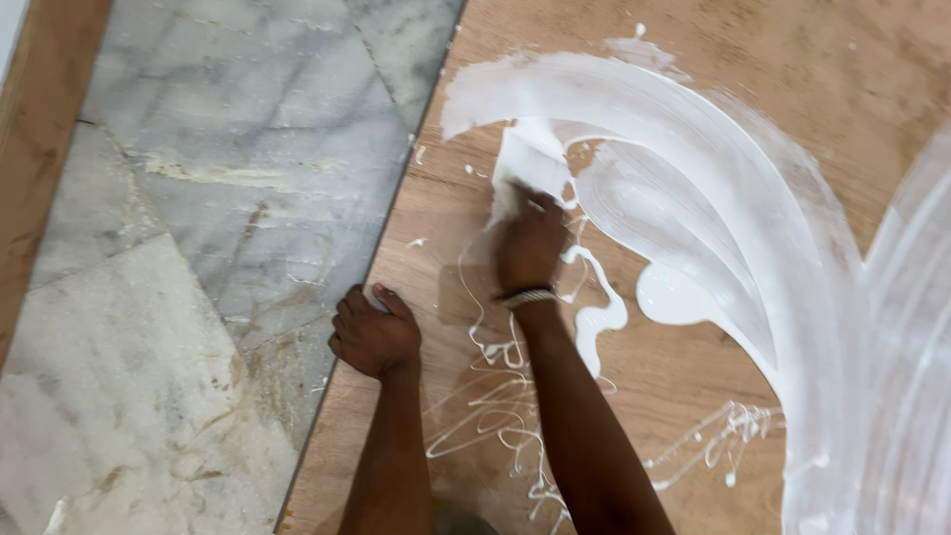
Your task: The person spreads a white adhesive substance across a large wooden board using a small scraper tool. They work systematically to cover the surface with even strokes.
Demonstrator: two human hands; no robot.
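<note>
A brown plywood board (693,30) lies on the floor, smeared with broad white arcs of glue (713,168) and thin white drizzles (495,416) near me. My right hand (530,246), a bracelet on its wrist, presses a flat white spreader (530,163) onto the board at the inner end of the arcs. A thick white blob (674,295) sits just right of that wrist. My left hand (371,337) rests with curled fingers on the board's left edge and holds nothing.
Grey and white marble floor (228,149) lies left of the board. A wooden strip (45,99) runs along the far left. Bare plywood shows at the lower middle and top right.
</note>
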